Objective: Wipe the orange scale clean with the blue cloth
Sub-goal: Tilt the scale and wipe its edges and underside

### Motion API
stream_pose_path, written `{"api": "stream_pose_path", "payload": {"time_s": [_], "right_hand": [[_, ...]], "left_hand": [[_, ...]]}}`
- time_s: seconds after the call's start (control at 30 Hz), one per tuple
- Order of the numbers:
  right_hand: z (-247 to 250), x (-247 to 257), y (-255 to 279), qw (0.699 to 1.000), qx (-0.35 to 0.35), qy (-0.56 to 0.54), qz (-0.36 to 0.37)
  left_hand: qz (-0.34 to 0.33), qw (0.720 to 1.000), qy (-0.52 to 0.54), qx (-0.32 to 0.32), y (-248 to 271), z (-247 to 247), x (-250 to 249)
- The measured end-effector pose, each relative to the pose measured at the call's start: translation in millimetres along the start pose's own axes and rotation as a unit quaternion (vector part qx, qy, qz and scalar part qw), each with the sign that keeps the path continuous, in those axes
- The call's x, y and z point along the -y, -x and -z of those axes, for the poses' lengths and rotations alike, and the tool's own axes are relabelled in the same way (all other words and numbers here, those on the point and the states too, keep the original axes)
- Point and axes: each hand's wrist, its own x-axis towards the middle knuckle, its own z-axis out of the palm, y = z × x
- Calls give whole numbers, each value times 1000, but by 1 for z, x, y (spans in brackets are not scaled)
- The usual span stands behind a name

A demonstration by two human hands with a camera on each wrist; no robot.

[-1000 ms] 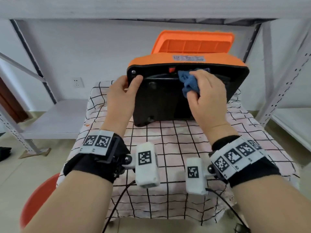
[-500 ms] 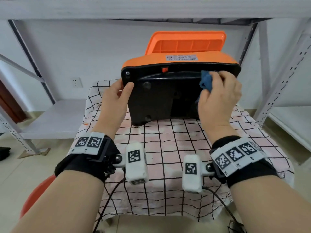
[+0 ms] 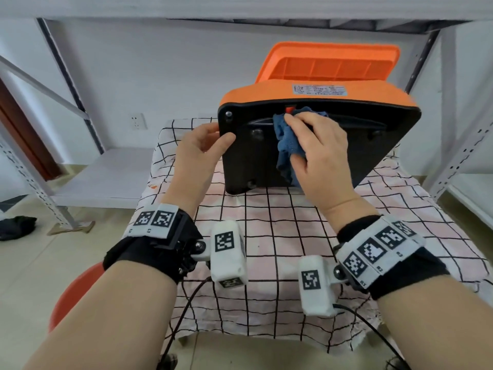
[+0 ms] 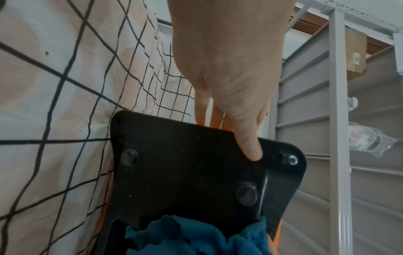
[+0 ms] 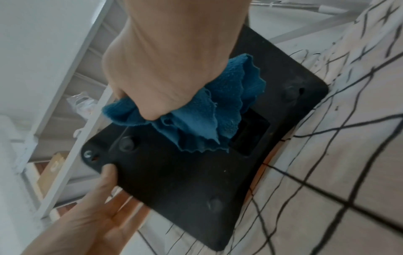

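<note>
Since a moment ago the right hand (image 3: 317,150), clutching the blue cloth (image 3: 286,141), has swept leftward across the black underside of the orange scale (image 3: 314,97), tipped on edge on the checked tablecloth (image 3: 266,236) and pinched by the left hand (image 3: 197,148), apparently mid-wipe, needing another firm pass.

orange scale (image 3: 333,102) stands tilted on the checked tablecloth (image 3: 280,236).

The near half of the table (image 3: 280,263) is free for a hand. At the far edge the tipped-up scale (image 3: 320,145) blocks passage; shelf posts (image 3: 453,145) stand close on the right side.
</note>
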Motion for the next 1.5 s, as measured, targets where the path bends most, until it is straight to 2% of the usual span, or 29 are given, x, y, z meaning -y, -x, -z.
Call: {"api": "stream_pose_path", "payload": {"time_s": [0.13, 0.27, 0.43, 0.57, 0.7, 0.8, 0.87, 0.9, 1.03, 1.07, 1.13, 1.2, 1.4, 1.5], "right_hand": [[-7, 23, -7, 998, -49, -30, -22], [-24, 47, -7, 998, -24, -35, 52], [-19, 22, -6, 995, -25, -40, 82], [-3, 4, -9, 995, -89, -22, 32], [14, -3, -19, 984, -165, 20, -64], [11, 4, -20, 972, -185, -103, -106], [2, 13, -16, 963, -155, -181, -129], [-6, 18, -11, 968, -112, -190, -118], [-33, 21, 22, 989, 102, -102, -38], [-34, 20, 23, 988, 127, -80, -25], [-29, 18, 18, 989, 135, -55, -5], [-21, 20, 5, 993, 99, -58, 9], [-10, 38, -29, 993, -96, -64, 38], [-16, 43, -29, 989, -128, -51, 46]], "left_hand": [[13, 1000, -13, 13, 2, 3, 6], [-5, 998, -35, 57, 3, 11, 6], [25, 989, -111, 96, 4, 7, 19], [-4, 989, -138, 43, 1, -13, 5], [-47, 983, -174, 42, 0, -31, -21], [-55, 981, -182, 34, 4, -37, -27], [-47, 984, -171, 29, 5, -35, -24], [-40, 986, -158, 31, 5, -33, -21], [-9, 989, -141, 51, 5, -22, -13], [-8, 988, -140, 59, 4, -19, -12], [-10, 988, -136, 77, 3, -16, -10], [-14, 985, -142, 93, 1, -14, -9], [15, 981, -131, 144, 5, -4, -15], [50, 984, -82, 148, 9, -1, -20]]}}
